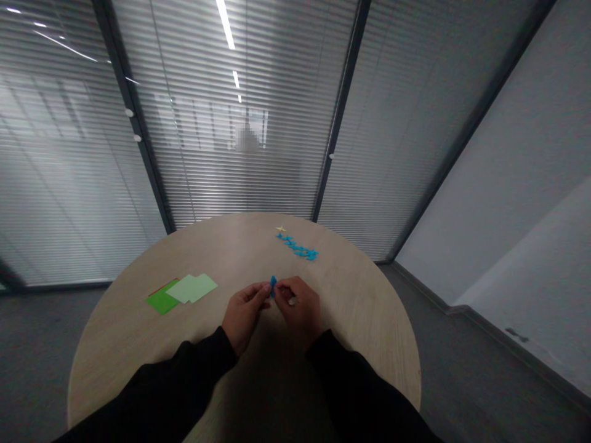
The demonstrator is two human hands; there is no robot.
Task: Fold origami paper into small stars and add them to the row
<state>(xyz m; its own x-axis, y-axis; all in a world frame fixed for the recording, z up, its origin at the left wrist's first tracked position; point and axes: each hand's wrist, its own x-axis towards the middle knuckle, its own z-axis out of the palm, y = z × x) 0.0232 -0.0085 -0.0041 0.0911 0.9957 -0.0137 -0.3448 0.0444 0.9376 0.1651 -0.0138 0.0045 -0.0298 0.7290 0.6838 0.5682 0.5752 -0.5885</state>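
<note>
Between my two hands, above the round table, is a small blue piece of folded paper (273,284), mostly covered by fingertips. My left hand (247,309) pinches it from the left with thumb and fingers. From the other side, the thumb and forefinger of my right hand (301,306) close on it. Its exact folded form is too small to make out. Beyond my hands lie several small blue folded-paper stars (302,251) in a slanting band. A pale yellow star (281,229) sits at the far end of that band.
Left of my hands, light green paper sheets (191,289) overlap a brighter green sheet (161,299) with a red edge showing. Everything rests on the round wooden table (369,320). Behind it stand glass panels with blinds (244,178); a grey wall (517,184) rises at right.
</note>
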